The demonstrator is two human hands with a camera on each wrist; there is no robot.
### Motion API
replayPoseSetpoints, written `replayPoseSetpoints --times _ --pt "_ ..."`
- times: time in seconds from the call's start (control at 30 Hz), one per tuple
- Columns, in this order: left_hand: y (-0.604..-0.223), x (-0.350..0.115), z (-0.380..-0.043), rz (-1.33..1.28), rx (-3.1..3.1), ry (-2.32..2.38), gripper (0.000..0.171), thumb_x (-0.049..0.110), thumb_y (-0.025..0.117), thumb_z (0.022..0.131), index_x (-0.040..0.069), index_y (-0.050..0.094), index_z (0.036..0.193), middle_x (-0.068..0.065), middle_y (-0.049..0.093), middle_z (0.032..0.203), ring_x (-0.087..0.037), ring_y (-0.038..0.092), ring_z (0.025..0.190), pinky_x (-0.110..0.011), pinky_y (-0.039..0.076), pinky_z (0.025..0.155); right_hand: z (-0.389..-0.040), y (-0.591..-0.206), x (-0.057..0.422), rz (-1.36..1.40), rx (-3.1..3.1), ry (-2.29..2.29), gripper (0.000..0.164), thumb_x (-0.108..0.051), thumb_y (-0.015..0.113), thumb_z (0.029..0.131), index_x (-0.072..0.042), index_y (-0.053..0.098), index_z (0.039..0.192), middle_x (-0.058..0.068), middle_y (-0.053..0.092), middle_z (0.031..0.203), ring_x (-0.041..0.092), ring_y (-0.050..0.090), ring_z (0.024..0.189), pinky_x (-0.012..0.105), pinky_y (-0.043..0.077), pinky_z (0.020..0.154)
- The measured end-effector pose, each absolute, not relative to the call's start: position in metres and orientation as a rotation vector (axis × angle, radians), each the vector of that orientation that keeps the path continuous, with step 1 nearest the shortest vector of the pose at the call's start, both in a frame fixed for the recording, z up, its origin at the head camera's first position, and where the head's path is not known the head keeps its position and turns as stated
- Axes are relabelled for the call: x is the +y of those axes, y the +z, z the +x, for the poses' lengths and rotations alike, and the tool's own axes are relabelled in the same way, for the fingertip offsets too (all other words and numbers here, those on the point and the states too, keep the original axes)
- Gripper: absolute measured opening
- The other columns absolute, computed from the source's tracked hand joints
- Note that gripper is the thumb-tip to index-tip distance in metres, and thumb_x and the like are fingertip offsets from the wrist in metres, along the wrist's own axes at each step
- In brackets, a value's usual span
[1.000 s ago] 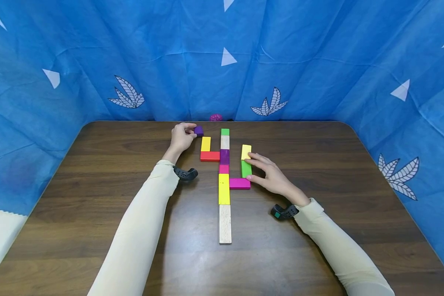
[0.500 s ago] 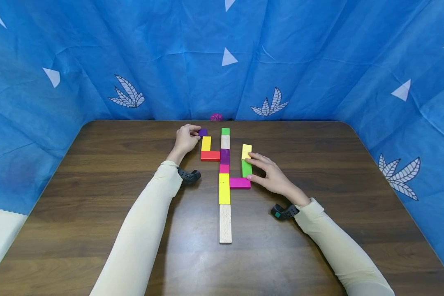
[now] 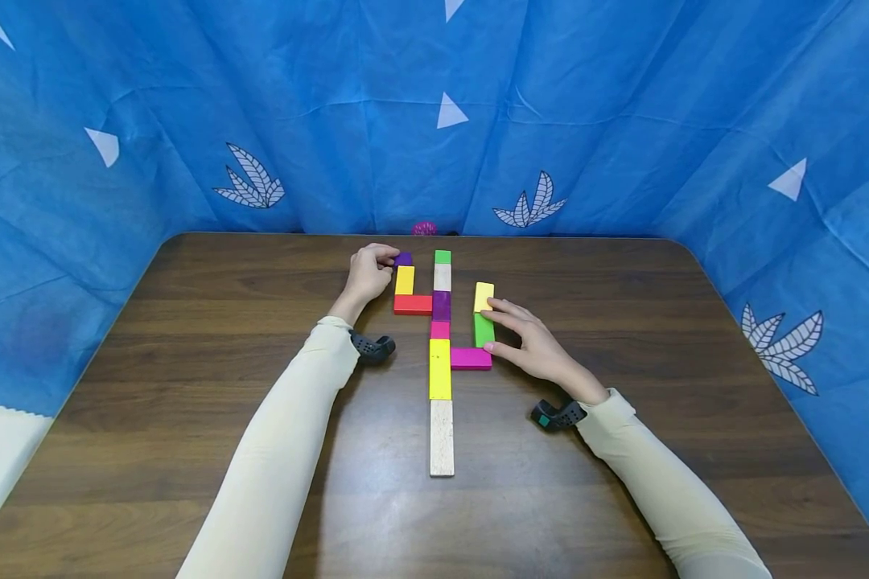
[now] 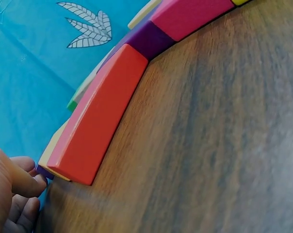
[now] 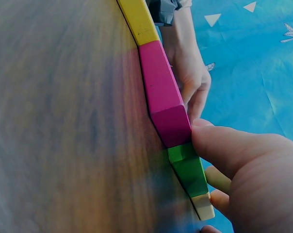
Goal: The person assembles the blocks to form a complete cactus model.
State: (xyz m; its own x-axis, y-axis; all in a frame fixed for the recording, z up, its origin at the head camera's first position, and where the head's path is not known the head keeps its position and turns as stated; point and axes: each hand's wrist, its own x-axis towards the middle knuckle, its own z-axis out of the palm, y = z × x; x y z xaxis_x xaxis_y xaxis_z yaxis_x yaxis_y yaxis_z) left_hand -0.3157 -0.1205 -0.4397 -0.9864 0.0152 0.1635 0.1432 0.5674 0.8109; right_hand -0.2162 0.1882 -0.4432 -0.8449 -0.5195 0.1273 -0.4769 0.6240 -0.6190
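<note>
My left hand (image 3: 368, 275) pinches a small purple block (image 3: 403, 259) at the far end of a yellow block (image 3: 405, 281). That yellow block stands off the left end of a red block (image 3: 413, 305). In the left wrist view the fingers mostly hide the purple block (image 4: 42, 172). My right hand (image 3: 529, 342) rests its fairly straight fingers beside a pale yellow block (image 3: 483, 295) and a green block (image 3: 483, 330). Its thumb touches near the corner of the green block and a magenta block (image 3: 471, 359), as the right wrist view shows too.
A central column of blocks runs away from me: a whitish block (image 3: 442, 438) nearest, then a long yellow block (image 3: 440, 370), pink, purple, whitish and a small green block (image 3: 443, 257). The brown table (image 3: 210, 362) ends at a blue cloth (image 3: 362, 161) behind.
My left hand has moved right, bringing the purple block from the left to the far end of the yellow block. The right hand has stayed in place.
</note>
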Motion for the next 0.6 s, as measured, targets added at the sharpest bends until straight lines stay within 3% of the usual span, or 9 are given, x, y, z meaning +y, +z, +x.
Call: replayPoseSetpoints --times 0.6 --pt "-0.4420 -0.1204 -0.3127 -0.192 -2.637 -1.363 0.037 -0.009 0.053 0.088 -0.002 0.067 0.121 -0.017 0.064 0.123 -0.029 0.063 0.107 -0.040 0.053 0.094 -0.2129 -0.4419 0.1855 -0.844 2.779 -1.026 0.058 -0.029 0.070 0.090 -0.012 0.051 0.143 0.011 0.036 0.157 0.036 0.025 0.147 0.064 0.023 0.114"
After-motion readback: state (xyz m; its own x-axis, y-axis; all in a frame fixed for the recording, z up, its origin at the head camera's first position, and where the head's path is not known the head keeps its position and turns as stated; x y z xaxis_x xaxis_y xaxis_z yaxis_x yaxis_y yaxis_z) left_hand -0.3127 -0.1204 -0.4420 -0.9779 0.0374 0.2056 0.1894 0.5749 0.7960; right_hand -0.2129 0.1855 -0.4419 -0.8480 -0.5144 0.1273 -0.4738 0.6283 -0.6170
